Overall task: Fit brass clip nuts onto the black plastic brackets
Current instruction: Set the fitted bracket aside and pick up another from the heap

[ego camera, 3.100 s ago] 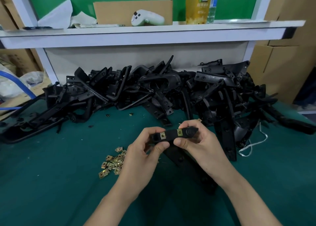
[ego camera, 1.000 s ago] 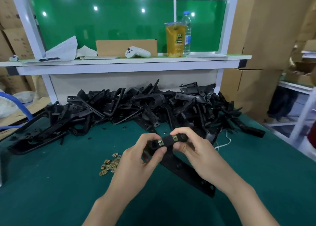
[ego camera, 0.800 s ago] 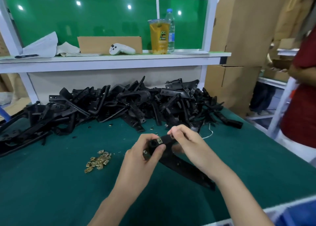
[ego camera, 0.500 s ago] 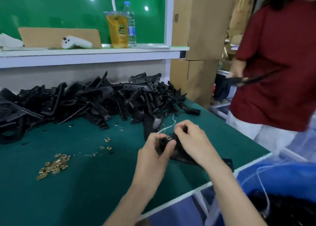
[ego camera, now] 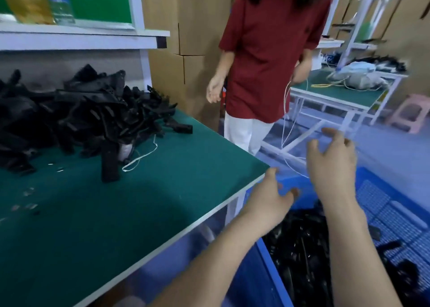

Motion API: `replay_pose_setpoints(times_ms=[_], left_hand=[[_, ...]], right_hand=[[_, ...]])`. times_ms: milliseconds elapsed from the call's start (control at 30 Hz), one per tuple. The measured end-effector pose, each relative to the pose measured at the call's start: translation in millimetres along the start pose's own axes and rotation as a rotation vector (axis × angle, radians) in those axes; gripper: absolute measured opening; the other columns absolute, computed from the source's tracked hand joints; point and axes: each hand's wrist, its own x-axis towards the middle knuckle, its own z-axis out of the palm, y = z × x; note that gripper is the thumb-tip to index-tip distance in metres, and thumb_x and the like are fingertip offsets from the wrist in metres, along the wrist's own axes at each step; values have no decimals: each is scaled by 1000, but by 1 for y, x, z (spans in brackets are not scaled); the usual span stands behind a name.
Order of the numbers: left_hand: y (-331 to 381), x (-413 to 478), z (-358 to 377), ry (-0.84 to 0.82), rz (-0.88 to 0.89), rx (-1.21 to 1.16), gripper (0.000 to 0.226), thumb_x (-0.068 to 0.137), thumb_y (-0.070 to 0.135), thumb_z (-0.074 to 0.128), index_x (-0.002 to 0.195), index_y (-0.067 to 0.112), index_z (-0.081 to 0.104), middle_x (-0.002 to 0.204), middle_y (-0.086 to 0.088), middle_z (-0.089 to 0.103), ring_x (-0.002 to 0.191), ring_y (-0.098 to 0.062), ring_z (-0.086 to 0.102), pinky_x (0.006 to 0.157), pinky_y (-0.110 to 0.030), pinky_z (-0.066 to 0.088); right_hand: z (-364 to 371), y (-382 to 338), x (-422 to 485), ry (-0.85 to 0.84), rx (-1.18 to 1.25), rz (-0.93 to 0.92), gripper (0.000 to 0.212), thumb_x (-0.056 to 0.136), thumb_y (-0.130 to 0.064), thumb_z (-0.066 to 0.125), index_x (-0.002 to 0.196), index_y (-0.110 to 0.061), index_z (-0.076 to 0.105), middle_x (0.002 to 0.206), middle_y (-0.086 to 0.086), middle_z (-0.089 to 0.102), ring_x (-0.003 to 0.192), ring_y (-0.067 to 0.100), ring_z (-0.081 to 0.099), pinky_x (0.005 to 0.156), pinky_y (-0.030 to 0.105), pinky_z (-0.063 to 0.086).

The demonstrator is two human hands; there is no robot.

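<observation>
In the head view, both hands are held out past the right edge of the desk (ego camera: pixel 162 190), above a blue crate (ego camera: pixel 377 197). The left hand (ego camera: pixel 267 202) is seen low, just beside the desk corner. The right hand (ego camera: pixel 330 167) is higher and further out. The fingers (ego camera: pixel 335 134) of both hands are spread wide, and nothing is held in them. Black brackets (ego camera: pixel 300 244) are seen lying in the crate, under the hands. It cannot be told whether nuts are on them.

The next bracket is likely to be picked from the big pile (ego camera: pixel 88 111) at the back of the desk. The pile lies well to the left of both hands, so the left hand is nearer. One bracket (ego camera: pixel 109 162) sticks out at the front of the pile. Its long side points from the pile toward the near desk edge, so it may be grabbed by its near end. The brass nuts (ego camera: pixel 29 191) are only seen as small blurred bits at the far left, well apart from the hands.

The desk is covered in green, and a white string (ego camera: pixel 139 158) is lying by the pile. A white shelf (ego camera: pixel 69 39) with a bottle (ego camera: pixel 59 2) is set above the desk. A person in a red shirt (ego camera: pixel 267 51) is standing by brown boxes (ego camera: pixel 193 27), and a cord (ego camera: pixel 284 120) hangs from that person's hand. A second desk (ego camera: pixel 337 90) and a pink stool (ego camera: pixel 411 111) are seen behind.
</observation>
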Motion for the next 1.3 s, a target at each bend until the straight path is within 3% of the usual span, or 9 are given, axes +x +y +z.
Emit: replay_pose_setpoints(times_ms=[133, 233, 300, 367, 533, 733, 933, 1167, 1300], left_hand=[[-34, -20, -71, 149, 102, 42, 47, 94, 42, 56, 139, 39, 43, 98, 29, 64, 93, 5, 61, 77, -13, 48], [-65, -49, -145, 435, 125, 244, 40, 94, 24, 62, 133, 30, 53, 91, 21, 66, 92, -5, 64, 87, -30, 51], [-87, -75, -196, 631, 96, 460, 40, 92, 12, 66, 131, 19, 57, 96, 12, 67, 93, -18, 64, 89, -42, 52], [-106, -105, -244, 721, -20, 651, 39, 94, 17, 64, 132, 16, 57, 110, 3, 69, 103, -25, 61, 93, -45, 50], [-151, -163, -329, 672, -423, 973, 62, 101, 50, 46, 153, 18, 33, 150, -6, 44, 138, -29, 38, 114, -41, 31], [-182, -152, -376, 527, -385, 1011, 76, 96, 68, 31, 158, 24, 21, 164, -5, 21, 149, -27, 19, 124, -41, 14], [-196, -97, -412, 418, -306, 948, 66, 104, 56, 31, 160, 25, 15, 169, -7, 0, 156, -26, 0, 124, -35, -1], [-197, -97, -414, 438, -226, 992, 43, 109, 38, 36, 146, 24, 50, 158, 4, 40, 146, -14, 34, 111, -31, 36], [-197, -133, -417, 446, -97, 1086, 34, 109, 25, 41, 140, 24, 54, 147, 9, 48, 133, -10, 45, 101, -25, 45]], right_hand=[[44, -35, -29, -66, 178, -233, 31, 100, -23, 47, 130, -22, 55, 132, 6, 52, 116, 26, 50, 86, 34, 37], [98, -79, -66, -290, 261, -373, 30, 101, -24, 46, 131, -25, 53, 132, 0, 55, 119, 20, 51, 95, 37, 41], [135, -108, -93, -431, 252, -440, 32, 101, -25, 47, 133, -24, 51, 133, 1, 55, 121, 22, 49, 101, 42, 41], [169, -134, -118, -562, 236, -473, 33, 101, -25, 48, 135, -23, 50, 134, 2, 54, 120, 24, 48, 102, 45, 40], [238, -176, -172, -804, 179, -573, 39, 103, -29, 46, 141, -21, 45, 137, 3, 50, 117, 23, 49, 99, 42, 44], [290, -203, -198, -616, 78, -528, 47, 102, -31, 49, 147, -20, 37, 150, 7, 36, 135, 27, 39, 110, 42, 35], [322, -220, -197, -416, 108, -504, 49, 97, -25, 59, 143, -14, 44, 148, 18, 39, 130, 34, 46, 106, 46, 40], [349, -238, -193, -363, 147, -485, 64, 98, -25, 58, 153, -12, 28, 156, 27, 29, 134, 41, 42, 114, 52, 33], [356, -241, -182, -391, 83, -461, 66, 102, -32, 51, 156, -12, 20, 144, 22, 45, 123, 37, 50, 104, 48, 36]])
